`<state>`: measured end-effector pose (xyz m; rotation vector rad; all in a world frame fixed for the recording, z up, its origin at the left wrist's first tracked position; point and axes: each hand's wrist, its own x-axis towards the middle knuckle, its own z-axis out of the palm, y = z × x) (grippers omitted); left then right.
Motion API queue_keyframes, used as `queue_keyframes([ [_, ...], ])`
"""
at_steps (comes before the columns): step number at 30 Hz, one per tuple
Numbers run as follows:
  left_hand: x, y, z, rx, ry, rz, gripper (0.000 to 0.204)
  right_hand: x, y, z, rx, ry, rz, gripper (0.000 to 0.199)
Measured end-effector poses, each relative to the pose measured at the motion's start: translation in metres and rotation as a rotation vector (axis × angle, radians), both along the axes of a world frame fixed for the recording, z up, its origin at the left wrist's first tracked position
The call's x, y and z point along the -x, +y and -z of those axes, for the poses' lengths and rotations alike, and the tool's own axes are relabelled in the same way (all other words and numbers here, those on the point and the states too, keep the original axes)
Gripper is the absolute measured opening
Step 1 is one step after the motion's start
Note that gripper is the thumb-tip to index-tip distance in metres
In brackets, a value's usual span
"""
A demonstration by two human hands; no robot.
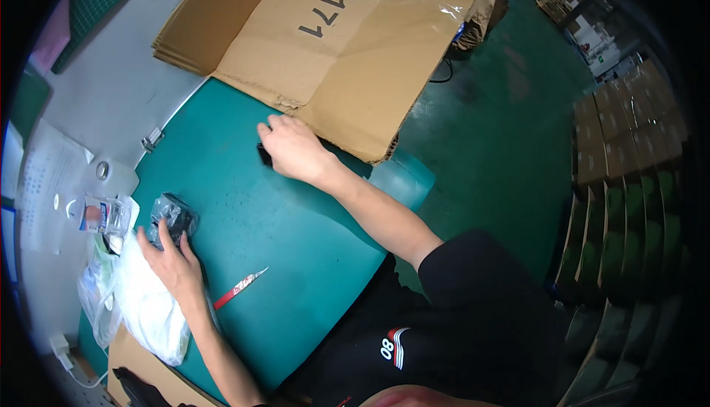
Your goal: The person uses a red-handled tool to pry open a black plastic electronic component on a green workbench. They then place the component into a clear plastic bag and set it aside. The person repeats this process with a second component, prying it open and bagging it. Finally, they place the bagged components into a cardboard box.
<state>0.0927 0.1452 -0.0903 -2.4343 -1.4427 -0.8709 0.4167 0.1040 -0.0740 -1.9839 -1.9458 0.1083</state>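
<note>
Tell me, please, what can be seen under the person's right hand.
Part of a black object shows at the left edge of the right hand, over the green tabletop. The hand covers the rest, so its full shape cannot be seen.

Looks down from the person's head, from the left of two side-by-side fisheyes. Faces the green tabletop (237, 214) at close range, with left hand (171, 263) and right hand (294, 148) in frame. Bends straight edges toward a dark round rim. Reaches across floor (488, 148) to far-off stacked cartons (629, 126).
</note>
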Motion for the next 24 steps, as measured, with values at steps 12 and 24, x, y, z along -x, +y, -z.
queue_keyframes([
  [12, 0.025, -0.080, -0.042, 0.806, 0.056, 0.564, 0.033, 0.077, 0.001, 0.002, 0.145, 0.685, -0.686, 0.041],
  [24, 0.047, -0.097, -0.024, 0.620, 0.003, 0.486, 0.021, 0.082, -0.014, -0.024, 0.180, 0.397, -0.548, 0.068],
])
